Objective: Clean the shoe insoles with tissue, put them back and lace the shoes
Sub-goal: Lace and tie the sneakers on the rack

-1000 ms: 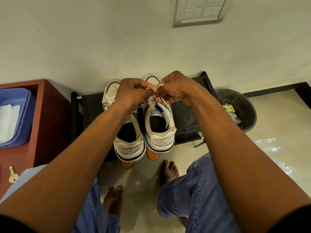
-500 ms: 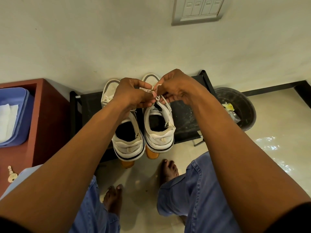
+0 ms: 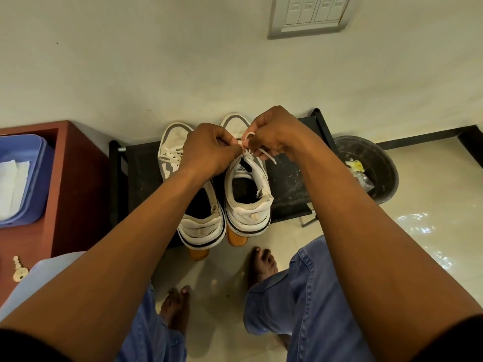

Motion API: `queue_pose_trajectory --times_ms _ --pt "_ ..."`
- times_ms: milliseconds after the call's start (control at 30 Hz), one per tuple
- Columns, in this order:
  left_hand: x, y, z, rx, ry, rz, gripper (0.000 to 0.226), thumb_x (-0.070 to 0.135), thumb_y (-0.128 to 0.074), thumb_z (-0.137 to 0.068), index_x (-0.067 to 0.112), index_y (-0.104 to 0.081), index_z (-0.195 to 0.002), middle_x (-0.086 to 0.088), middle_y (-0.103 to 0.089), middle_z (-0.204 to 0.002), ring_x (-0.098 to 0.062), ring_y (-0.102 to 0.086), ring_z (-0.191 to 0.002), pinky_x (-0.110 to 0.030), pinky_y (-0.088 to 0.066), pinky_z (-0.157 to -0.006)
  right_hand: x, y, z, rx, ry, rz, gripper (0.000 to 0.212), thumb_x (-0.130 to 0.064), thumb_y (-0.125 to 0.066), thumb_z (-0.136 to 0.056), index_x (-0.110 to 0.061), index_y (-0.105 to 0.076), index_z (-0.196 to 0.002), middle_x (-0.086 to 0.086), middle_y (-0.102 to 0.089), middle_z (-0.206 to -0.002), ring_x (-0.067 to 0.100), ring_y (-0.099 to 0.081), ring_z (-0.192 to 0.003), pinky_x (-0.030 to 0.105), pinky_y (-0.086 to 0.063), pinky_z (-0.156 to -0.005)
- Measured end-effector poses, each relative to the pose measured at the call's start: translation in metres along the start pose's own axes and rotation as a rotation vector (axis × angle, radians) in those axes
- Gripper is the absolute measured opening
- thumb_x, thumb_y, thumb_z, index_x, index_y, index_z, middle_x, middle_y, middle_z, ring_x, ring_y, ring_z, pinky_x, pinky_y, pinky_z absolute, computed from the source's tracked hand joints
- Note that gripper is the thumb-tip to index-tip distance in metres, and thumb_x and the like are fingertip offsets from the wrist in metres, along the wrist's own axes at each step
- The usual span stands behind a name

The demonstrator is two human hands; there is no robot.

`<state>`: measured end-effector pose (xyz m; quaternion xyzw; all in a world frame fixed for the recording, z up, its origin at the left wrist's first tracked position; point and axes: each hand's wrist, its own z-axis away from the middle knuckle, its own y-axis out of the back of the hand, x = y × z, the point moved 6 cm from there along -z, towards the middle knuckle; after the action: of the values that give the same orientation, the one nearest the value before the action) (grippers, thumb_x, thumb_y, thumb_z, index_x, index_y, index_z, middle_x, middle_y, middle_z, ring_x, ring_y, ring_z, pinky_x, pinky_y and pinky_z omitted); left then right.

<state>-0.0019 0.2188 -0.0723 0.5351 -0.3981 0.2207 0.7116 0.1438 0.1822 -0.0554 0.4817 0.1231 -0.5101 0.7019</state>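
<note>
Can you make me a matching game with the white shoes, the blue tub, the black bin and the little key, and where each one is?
Things:
1. pair of white sneakers
2. blue plastic tub
3. round black bin
4. small pale key

Places:
A. on the floor, right of the rack
B. on the black rack, against the wall
C. at the back of the red-brown cabinet top
D. near the front edge of the cabinet top

Pairs: 1-B, 2-C, 3-A, 4-D

white-and-grey shoes [image 3: 247, 194], black rack [image 3: 285, 189], blue tub [image 3: 39, 178].
</note>
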Motion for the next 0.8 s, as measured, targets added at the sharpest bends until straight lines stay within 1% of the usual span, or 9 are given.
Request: queue_pose_trajectory --times_ms 133,200,267,367,500,633,700,767,800 --pt "0.003 -0.001 0.002 0.058 -0.104 -0.074 0.008 0.027 -0.078 -0.082 0.025 -0.072 -0.077 0.009 -0.068 -0.066 -0.008 -0.066 -0.065 -0.033 -0.058 -0.072 -0.002 0.0 0.002 -0.02 0.014 0.043 0.009 -0.007 -0.072 -0.092 -0.008 -0.071 -0.083 0.018 -0.074 -0.093 0.023 -0.067 -0.079 0.042 -0.06 -0.088" --pt "0.006 -0.003 0.004 0.085 -0.168 -0.133 0.008 0.03 -0.076 -0.082 0.024 -0.072 -0.079 0.01 -0.067 -0.067 -0.006 -0.065 -0.066 -0.033 -0.058 -0.073 -0.003 0.001 0.002 0.004 0.03 0.038 0.005 -0.008 -0.073 -0.09 -0.003 -0.074 -0.089 0.019 -0.075 -0.09 0.023 -0.068 -0.076 0.041 -0.061 -0.084" --pt "0.008 -0.005 0.006 0.106 -0.212 -0.179 0.011 0.033 -0.074 -0.083 0.022 -0.07 -0.081 0.008 -0.069 -0.07 -0.013 -0.067 -0.069 -0.037 -0.058 -0.074 -0.002 0.002 0.002 0.019 0.034 0.033 0.005 -0.007 -0.075 -0.089 -0.003 -0.074 -0.091 0.018 -0.076 -0.089 0.022 -0.069 -0.072 0.042 -0.062 -0.081" --pt "0.01 -0.008 0.008 0.12 -0.238 -0.258 0.015 0.035 -0.07 -0.087 0.02 -0.067 -0.082 0.002 -0.071 -0.075 -0.021 -0.068 -0.074 -0.039 -0.056 -0.074 -0.001 0.002 0.001 0.0 0.036 -0.001 0.005 -0.004 -0.073 -0.089 -0.006 -0.072 -0.085 0.019 -0.076 -0.088 0.022 -0.068 -0.07 0.043 -0.062 -0.083" --pt "0.005 -0.013 0.005 0.045 -0.201 -0.277 0.02 0.029 -0.063 -0.093 0.015 -0.069 -0.08 -0.002 -0.071 -0.076 -0.025 -0.066 -0.076 -0.037 -0.052 -0.07 -0.003 0.004 0.002 -0.016 0.051 -0.072 0.004 0.001 -0.073 -0.088 -0.002 -0.073 -0.087 0.024 -0.075 -0.089 0.026 -0.067 -0.071 0.049 -0.058 -0.088" --pt "0.011 -0.014 0.005 0.031 -0.269 -0.314 0.02 0.019 -0.058 -0.093 0.006 -0.066 -0.08 -0.01 -0.064 -0.076 -0.031 -0.059 -0.073 -0.037 -0.043 -0.063 -0.002 0.005 0.005 -0.052 0.042 -0.115 0.007 0.002 -0.073 -0.088 0.0 -0.074 -0.095 0.02 -0.073 -0.086 0.023 -0.067 -0.072 0.042 -0.06 -0.085" --pt "0.011 -0.015 0.005 0.007 -0.23 -0.273 0.024 0.02 -0.058 -0.095 0.004 -0.066 -0.078 -0.014 -0.066 -0.076 -0.032 -0.06 -0.073 -0.038 -0.043 -0.064 -0.001 0.007 0.005 -0.05 0.041 -0.132 0.008 0.001 -0.074 -0.087 -0.001 -0.074 -0.095 0.02 -0.075 -0.086 0.023 -0.069 -0.073 0.04 -0.062 -0.082" --pt "0.006 -0.018 0.003 -0.037 -0.119 -0.181 0.027 0.023 -0.061 -0.095 0.004 -0.069 -0.079 -0.013 -0.069 -0.075 -0.03 -0.061 -0.07 -0.036 -0.045 -0.063 0.0 0.007 0.005 -0.051 0.039 -0.132 0.006 0.0 -0.075 -0.087 -0.004 -0.075 -0.093 0.02 -0.076 -0.089 0.023 -0.069 -0.074 0.041 -0.062 -0.085" --pt "0.003 -0.018 0.002 -0.069 -0.05 -0.105 0.027 0.022 -0.062 -0.095 0.003 -0.07 -0.077 -0.012 -0.067 -0.07 -0.028 -0.058 -0.065 -0.033 -0.042 -0.062 0.001 0.008 0.005 -0.051 0.037 -0.129 0.006 0.0 -0.075 -0.087 -0.005 -0.075 -0.092 0.02 -0.077 -0.09 0.023 -0.069 -0.075 0.042 -0.061 -0.087"
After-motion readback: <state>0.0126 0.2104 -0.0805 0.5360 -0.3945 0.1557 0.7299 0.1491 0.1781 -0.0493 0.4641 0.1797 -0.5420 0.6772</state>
